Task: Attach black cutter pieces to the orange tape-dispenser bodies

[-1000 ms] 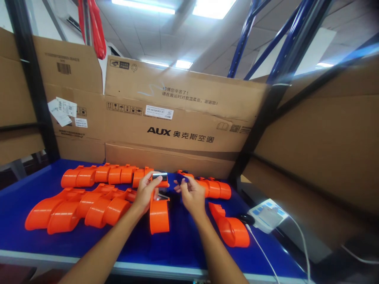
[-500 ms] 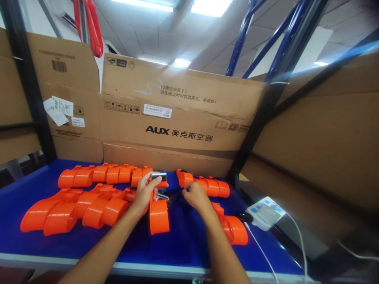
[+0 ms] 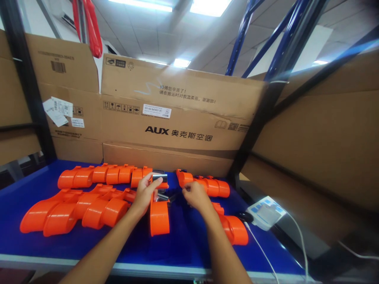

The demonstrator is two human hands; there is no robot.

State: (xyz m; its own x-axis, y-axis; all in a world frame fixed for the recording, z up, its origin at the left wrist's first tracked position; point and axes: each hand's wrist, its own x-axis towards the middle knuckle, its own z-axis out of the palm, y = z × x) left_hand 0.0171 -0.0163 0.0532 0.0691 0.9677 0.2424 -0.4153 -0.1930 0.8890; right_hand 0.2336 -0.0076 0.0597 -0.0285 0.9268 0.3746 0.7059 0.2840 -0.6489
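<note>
My left hand (image 3: 145, 193) is closed round an orange plastic part (image 3: 160, 218), its thumb on a black and silver comb-like strip (image 3: 160, 178) at the top. The part's curved lower end hangs toward me. Right of it, my right hand (image 3: 194, 194) is closed in a pinch, with a dark thin thing by its fingertips that is too small to make out. Behind my right hand lies a row of orange parts (image 3: 213, 187). More orange parts (image 3: 60, 215) lie in two rows left of my left hand.
A blue table (image 3: 183, 244) carries everything. Orange parts (image 3: 237, 230) lie beside my right forearm. A white device (image 3: 265, 213) with cables and a black object (image 3: 245, 216) sit at the right. Cardboard (image 3: 177, 118) stands along the back, between dark posts.
The dark thin thing between my hands shows less than before. Both hands have stayed almost in place.
</note>
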